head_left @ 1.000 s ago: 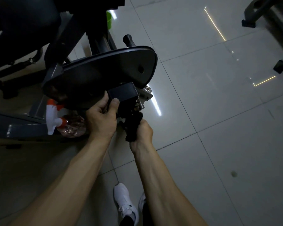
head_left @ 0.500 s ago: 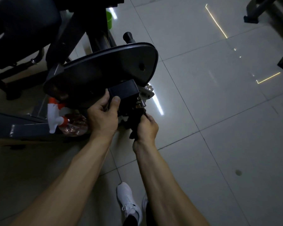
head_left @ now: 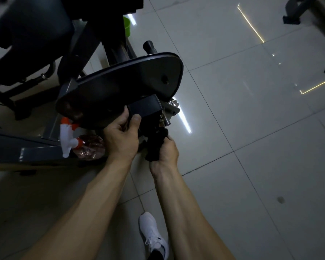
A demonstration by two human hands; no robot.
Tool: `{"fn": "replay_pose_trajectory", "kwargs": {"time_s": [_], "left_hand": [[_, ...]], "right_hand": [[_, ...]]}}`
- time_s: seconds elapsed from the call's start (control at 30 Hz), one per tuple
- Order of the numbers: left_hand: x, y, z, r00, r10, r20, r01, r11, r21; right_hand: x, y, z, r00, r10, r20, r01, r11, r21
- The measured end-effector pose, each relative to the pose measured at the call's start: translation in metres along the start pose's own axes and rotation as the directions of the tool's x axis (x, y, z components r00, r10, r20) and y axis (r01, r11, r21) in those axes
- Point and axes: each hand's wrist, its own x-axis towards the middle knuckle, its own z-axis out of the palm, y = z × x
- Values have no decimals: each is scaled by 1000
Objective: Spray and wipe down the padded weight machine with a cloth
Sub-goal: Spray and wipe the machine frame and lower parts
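Pale tiled floor (head_left: pixel 251 128). My left hand (head_left: pixel 120 137) grips the bracket (head_left: pixel 144 107) beneath the padded weight machine (head_left: pixel 120 87). My right hand (head_left: pixel 167 151), just beside it, clutches the black cloth (head_left: pixel 155 147). I'd steady the bracket and work the cloth around its bolts.

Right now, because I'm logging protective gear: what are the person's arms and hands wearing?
Nothing that shows. The left hand and right hand are bare, without gloves, and no ring, watch or wristband is visible. The left forearm and right forearm are uncovered to the frame's lower edge; no sleeve comes into view.
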Motion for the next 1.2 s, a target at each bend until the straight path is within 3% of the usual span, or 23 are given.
{"fn": "replay_pose_trajectory", "kwargs": {"time_s": [0.07, 0.13, 0.2, 0.27, 0.33, 0.43, 0.5, 0.53, 0.57, 0.6, 0.63, 0.67, 0.7, 0.73, 0.77, 0.83, 1.0, 1.1, 1.2], "left_hand": [[2, -2, 0, 1000, 7, 3, -7, 1000, -1], [2, -5, 1, 1000, 15, 6, -15, 1000, -5], [2, -7, 2, 1000, 22, -1, -22, 1000, 1], [2, -4, 1, 1000, 22, -11, -21, 1000, 9], [3, -4, 1, 1000, 19, -10, -19, 1000, 8], [1, -3, 2, 1000, 22, -6, -22, 1000, -2], [1, -2, 2, 1000, 13, -5, -13, 1000, -11], [0, -1, 1, 1000, 16, -3, -17, 1000, -2], [1, 0, 1, 1000, 23, -4, -23, 1000, 10], [1, 0, 0, 1000, 28, -6, -28, 999, 22], [1, 0, 1, 999, 32, -6, -32, 999, 31], [0, -1, 1, 999, 36, -4, -36, 999, 39], [0, -1, 1, 999, 38, -5, -38, 998, 40], [0, -1, 1, 999, 34, -3, -34, 999, 36], [0, -1, 0, 1000, 26, 2, -26, 999, 29], [1, -2, -2, 1000, 24, 18, -25, 1000, 17], [1, -3, -2, 999, 25, 28, -24, 1000, -3], [1, -3, -2, 999, 24, 24, -24, 1000, 0], [1, 0, -2, 999, 39, 28, -40, 999, 21]], "right_hand": [[-1, 1, -8, 969, -246, -15, 235, 940, -247], [-6, 7, -14, 898, -434, 67, 421, 808, -413], [-12, 17, -18, 763, -621, 181, 612, 602, -513], [-13, 23, -21, 559, -768, 312, 742, 295, -602], [-10, 26, -23, 440, -793, 420, 758, 78, -647], [-7, 20, -29, 347, -768, 538, 710, -159, -686], [-3, 11, -36, 273, -726, 631, 724, -277, -632], [-3, 9, -42, 265, -698, 666, 755, -279, -593], [-7, 9, -46, 301, -684, 665, 791, -211, -574], [-10, 13, -49, 407, -682, 608, 805, -47, -592], [-13, 16, -48, 595, -645, 480, 750, 230, -620], [-15, 19, -44, 789, -526, 318, 598, 537, -595], [-15, 22, -38, 914, -364, 179, 404, 773, -489], [-14, 23, -30, 974, -213, 81, 228, 908, -351], [-12, 23, -23, 994, -104, 24, 107, 971, -215], [-7, 25, -13, 1000, -5, -9, 5, 1000, -11], [-4, 26, -10, 988, -130, -80, 120, 986, -117], [-10, 25, -1, 995, 9, -99, -7, 1000, 18], [-12, 34, 2, 990, 139, -19, -136, 984, 117]]}}
